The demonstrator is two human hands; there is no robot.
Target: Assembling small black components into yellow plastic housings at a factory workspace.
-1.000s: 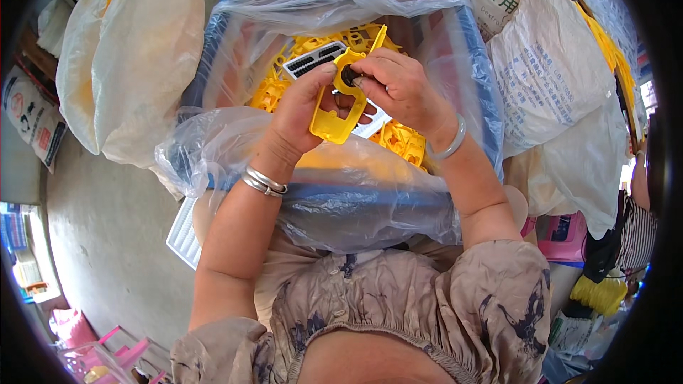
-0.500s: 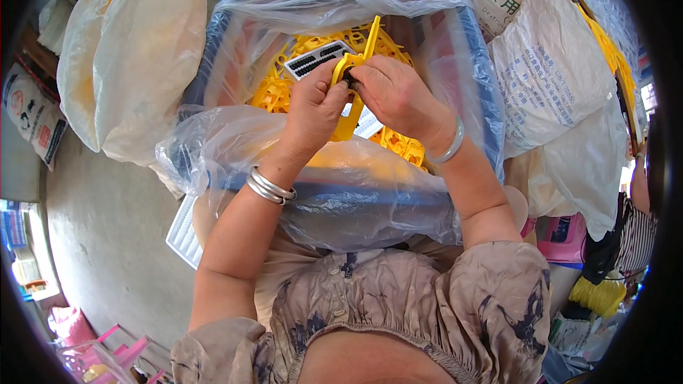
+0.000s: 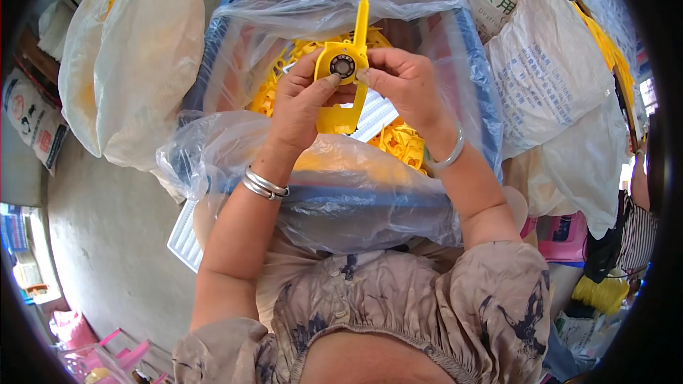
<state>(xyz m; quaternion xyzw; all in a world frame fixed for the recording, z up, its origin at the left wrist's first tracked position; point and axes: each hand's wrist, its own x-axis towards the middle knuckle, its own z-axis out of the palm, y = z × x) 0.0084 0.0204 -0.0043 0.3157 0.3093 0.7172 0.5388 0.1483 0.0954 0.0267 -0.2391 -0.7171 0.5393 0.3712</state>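
Observation:
Over a crate, both hands hold a flat yellow plastic part with a long upright arm and a round housing. A ball bearing sits in the housing, its face toward me. My left hand is closed on the housing's left side, with the thumb at the bearing's lower edge. My right hand pinches the right side of the part near the bearing. Beneath the hands lie a white ribbed tray and a heap of similar yellow parts, partly hidden by my hands.
A clear plastic liner drapes over the rim of the blue crate. White woven sacks crowd the right side; another large sack stands at left. A white tray leans by my left leg. Pink stool legs show at lower left.
The yellow part has turned from edge-on to flat, so the bearing's face shows. My right hand has shifted from the bearing to the part's right edge.

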